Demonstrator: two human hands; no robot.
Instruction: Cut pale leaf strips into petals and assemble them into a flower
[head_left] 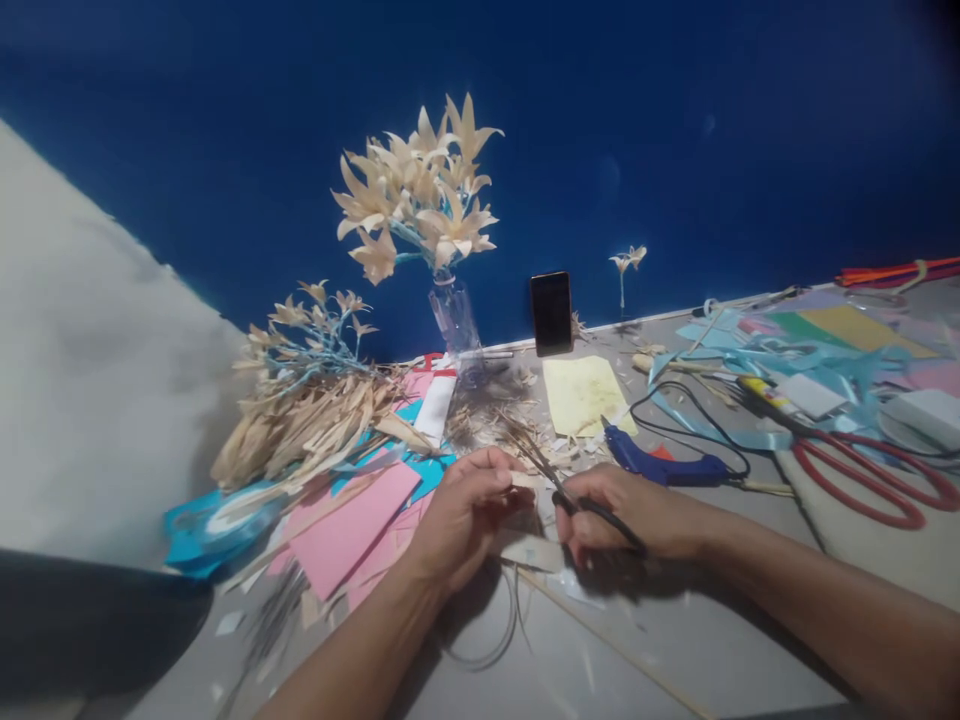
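Note:
My left hand (469,510) pinches a small pale strip of what looks like dried husk (527,482) between thumb and fingers. In my right hand (619,508) is a pair of black-handled scissors (538,452), its blades pointing up and away, just beside the strip. Whether the blades touch the strip I cannot tell. Below my hands lie another pale flat piece (532,552), a thin loop of wire (495,655) and a long thin stick (615,650). A blue glue gun (664,458) rests right of my right hand.
Husk flowers (427,190) stand in a clear bottle (456,320) against the blue wall. A phone (551,313) leans there, behind a yellow sheet (585,395). Dried husks (300,430) and pink paper (352,525) lie left; red-handled scissors (870,475), cords and blue ribbon (840,365) right.

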